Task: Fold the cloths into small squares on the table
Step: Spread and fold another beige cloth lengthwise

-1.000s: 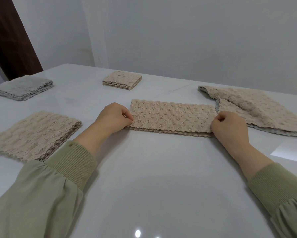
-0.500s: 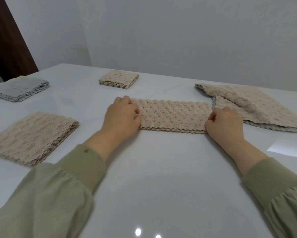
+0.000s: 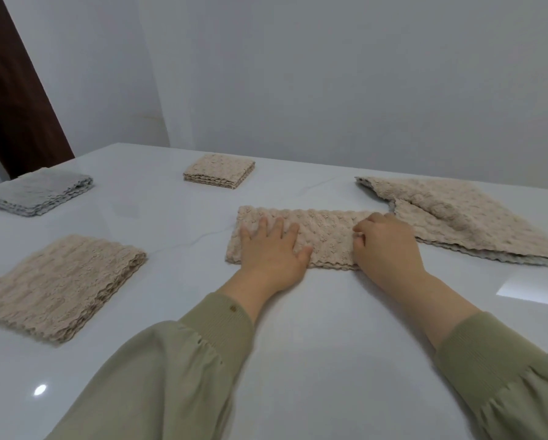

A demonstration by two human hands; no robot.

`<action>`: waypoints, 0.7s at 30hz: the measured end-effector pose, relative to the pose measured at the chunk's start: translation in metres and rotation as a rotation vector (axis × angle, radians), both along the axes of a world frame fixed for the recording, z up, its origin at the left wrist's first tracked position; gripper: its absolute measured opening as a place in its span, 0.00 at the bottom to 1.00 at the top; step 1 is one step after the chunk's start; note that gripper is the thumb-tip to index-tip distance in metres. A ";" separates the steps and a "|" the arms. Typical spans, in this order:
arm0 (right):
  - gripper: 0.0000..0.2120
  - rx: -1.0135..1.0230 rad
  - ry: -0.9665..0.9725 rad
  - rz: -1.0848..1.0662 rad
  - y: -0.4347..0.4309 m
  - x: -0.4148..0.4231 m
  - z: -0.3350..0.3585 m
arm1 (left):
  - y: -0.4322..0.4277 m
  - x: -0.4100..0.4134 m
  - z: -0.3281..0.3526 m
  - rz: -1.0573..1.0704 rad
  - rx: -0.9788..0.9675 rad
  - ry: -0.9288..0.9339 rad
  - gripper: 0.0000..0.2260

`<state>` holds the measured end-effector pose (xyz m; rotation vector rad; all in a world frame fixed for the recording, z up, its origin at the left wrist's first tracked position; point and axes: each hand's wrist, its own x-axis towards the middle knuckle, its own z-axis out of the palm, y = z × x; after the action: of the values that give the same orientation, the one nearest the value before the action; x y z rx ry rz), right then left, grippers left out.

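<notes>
Half the folded cloth (image 3: 326, 228) lies hidden under left hand (image 3: 271, 254) and right hand (image 3: 388, 247).

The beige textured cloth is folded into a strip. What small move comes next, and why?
Probably the right hand, gripping the beige textured cloth strip by its right end, folds it over leftward: the strip is oblong, not square, and the left hand presses its left half flat.

Covered ends and cropped edges

The right hand (image 3: 386, 246) curls round the right end of the folded strip (image 3: 325, 231) and hides that end. The left hand (image 3: 271, 249) lies flat over part of its left half. The loose beige cloth (image 3: 463, 217) runs off the right edge, the beige stack (image 3: 60, 281) and grey stack (image 3: 38, 192) off the left, and the left sleeve (image 3: 171, 376) and right sleeve (image 3: 504, 376) off the bottom.
</notes>
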<state>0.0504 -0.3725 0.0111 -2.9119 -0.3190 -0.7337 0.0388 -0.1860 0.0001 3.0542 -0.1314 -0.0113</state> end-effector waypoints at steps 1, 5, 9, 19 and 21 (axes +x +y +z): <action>0.16 0.066 -0.001 0.031 0.009 0.002 0.003 | 0.000 0.000 0.000 0.004 0.011 -0.002 0.28; 0.22 0.142 0.239 0.167 0.037 0.013 0.005 | 0.000 0.003 0.002 0.013 0.021 0.011 0.28; 0.25 -0.088 0.557 0.007 0.022 0.033 0.000 | 0.001 0.005 0.004 0.006 0.007 0.037 0.28; 0.23 -0.056 0.216 -0.030 0.022 0.033 0.002 | -0.012 0.025 0.019 0.005 -0.179 -0.392 0.21; 0.24 -0.055 0.300 0.013 0.025 0.033 -0.002 | -0.019 0.037 0.017 -0.052 -0.178 -0.273 0.21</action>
<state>0.0836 -0.3475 0.0090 -3.0081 -0.3290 -0.2814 0.0757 -0.2050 0.0170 2.8575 -0.2160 0.3929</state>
